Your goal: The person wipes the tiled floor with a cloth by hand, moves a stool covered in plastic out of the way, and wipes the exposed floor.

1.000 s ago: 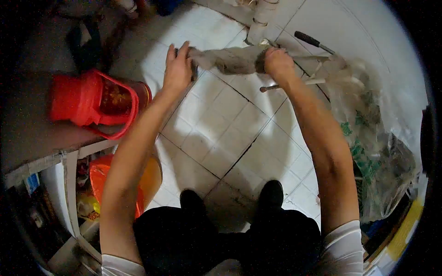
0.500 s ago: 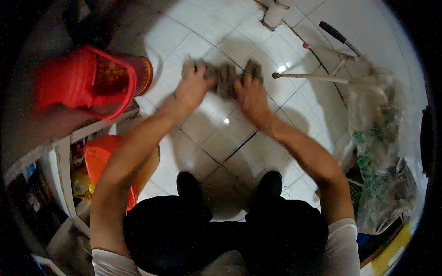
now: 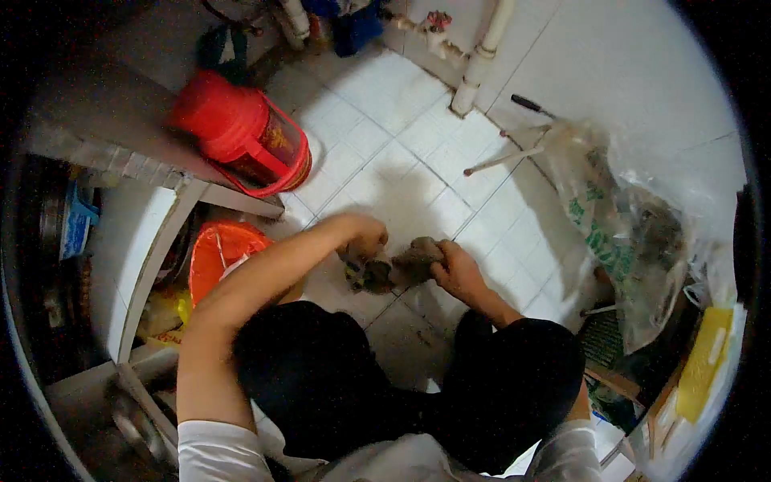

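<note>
A dirty grey-brown rag [image 3: 417,259] is bunched up between my two hands, above the white tiled floor [image 3: 405,193]. My left hand [image 3: 367,233] is closed on its left part, where a darker, yellowish patch hangs below the fingers. At the other end my right hand [image 3: 459,271] grips the cloth with thumb and fingers. Folds hide some of the fingertips. Both hands are in front of my bent knees, close to my body.
To the left stands a red thermos flask [image 3: 257,140] with a handle, above an orange bin [image 3: 221,249]. Pipes [image 3: 474,76] rise at the back wall. On the right, a clear plastic bag [image 3: 634,257] hangs on a rack with a pale leg [image 3: 506,161] sticking out.
Both hands have come back from the far floor towards my knees with the rag, which is now gathered between them. The view has shifted, showing more of the back wall.
</note>
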`<state>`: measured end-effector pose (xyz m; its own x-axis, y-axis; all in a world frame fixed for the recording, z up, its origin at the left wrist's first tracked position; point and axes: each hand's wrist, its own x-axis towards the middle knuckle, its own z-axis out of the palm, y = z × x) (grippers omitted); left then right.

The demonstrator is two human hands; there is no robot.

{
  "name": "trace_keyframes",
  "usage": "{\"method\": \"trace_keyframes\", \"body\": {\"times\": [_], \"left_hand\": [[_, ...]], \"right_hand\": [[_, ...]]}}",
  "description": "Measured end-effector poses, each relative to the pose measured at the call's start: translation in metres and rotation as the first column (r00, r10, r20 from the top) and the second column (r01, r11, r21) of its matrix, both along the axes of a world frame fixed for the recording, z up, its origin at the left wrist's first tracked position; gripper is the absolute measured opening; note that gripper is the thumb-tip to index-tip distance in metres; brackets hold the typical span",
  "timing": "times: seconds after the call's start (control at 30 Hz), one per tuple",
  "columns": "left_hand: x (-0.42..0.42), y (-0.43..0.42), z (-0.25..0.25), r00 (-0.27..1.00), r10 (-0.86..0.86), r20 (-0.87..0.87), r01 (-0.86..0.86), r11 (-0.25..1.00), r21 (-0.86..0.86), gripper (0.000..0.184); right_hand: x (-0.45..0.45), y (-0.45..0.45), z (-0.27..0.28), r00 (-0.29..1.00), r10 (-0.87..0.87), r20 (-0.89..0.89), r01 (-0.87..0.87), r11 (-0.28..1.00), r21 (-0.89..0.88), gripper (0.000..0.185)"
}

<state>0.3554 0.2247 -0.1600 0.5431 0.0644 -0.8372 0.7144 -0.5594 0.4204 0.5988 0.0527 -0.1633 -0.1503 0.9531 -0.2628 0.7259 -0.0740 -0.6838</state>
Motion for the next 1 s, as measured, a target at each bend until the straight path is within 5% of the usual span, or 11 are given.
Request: {"method": "trace_keyframes", "body": {"times": [0.13,0.23,0.33,0.47,0.53,0.6,0.67,0.8,0.87,0.97,1.0], "left_hand": [[0.029,0.035,0.098,0.999,0.033,0.026,-0.036,0.99,0.137,0.036],[0.029,0.046,0.09,0.98,-0.046,0.192,-0.012,0.957,0.29,0.036],[0.015,0.054,0.101,0.947,0.15,0.285,-0.227,0.939,0.26,0.037],[0.002,0.08,0.071,0.89,0.256,0.376,-0.38,0.873,0.305,0.036],[-0.004,0.094,0.081,0.926,0.127,0.355,-0.286,0.851,0.44,0.033],[-0.009,0.09,0.11,0.871,0.192,0.453,-0.428,0.747,0.508,0.033],[-0.016,0.087,0.133,0.826,0.246,0.508,-0.526,0.659,0.537,0.031],[-0.015,0.16,0.105,0.826,0.311,0.469,-0.547,0.244,0.801,0.034],[0.0,0.188,0.122,0.82,0.305,0.484,-0.525,0.065,0.849,0.04],[0.001,0.215,0.09,0.871,0.309,0.382,-0.399,-0.007,0.917,0.049],[0.005,0.217,0.071,0.868,0.382,0.318,-0.357,0.032,0.934,0.049]], "right_hand": [[0.002,0.007,0.047,0.959,-0.277,-0.053,0.277,0.961,-0.01,0.045],[-0.005,0.018,0.086,0.953,-0.294,-0.075,0.304,0.924,0.233,0.041],[-0.004,0.04,0.11,0.937,-0.33,-0.113,0.342,0.934,0.107,0.042],[0.028,0.093,0.084,0.945,-0.301,-0.131,0.325,0.915,0.241,0.047],[0.049,0.138,0.063,0.952,-0.306,-0.014,0.297,0.911,0.286,0.053],[0.053,0.185,0.08,0.961,-0.277,0.0,0.273,0.945,0.179,0.057],[0.053,0.234,0.061,0.955,-0.29,-0.058,0.291,0.886,0.36,0.057],[0.038,0.329,0.054,0.961,-0.221,-0.165,0.273,0.853,0.445,0.056],[0.04,0.385,0.04,0.959,-0.275,-0.071,0.274,0.833,0.481,0.056],[0.033,0.405,0.098,0.939,-0.126,0.319,0.133,0.991,0.0,0.059],[0.033,0.414,0.074,0.925,-0.192,0.327,0.137,0.973,0.185,0.057]]}}
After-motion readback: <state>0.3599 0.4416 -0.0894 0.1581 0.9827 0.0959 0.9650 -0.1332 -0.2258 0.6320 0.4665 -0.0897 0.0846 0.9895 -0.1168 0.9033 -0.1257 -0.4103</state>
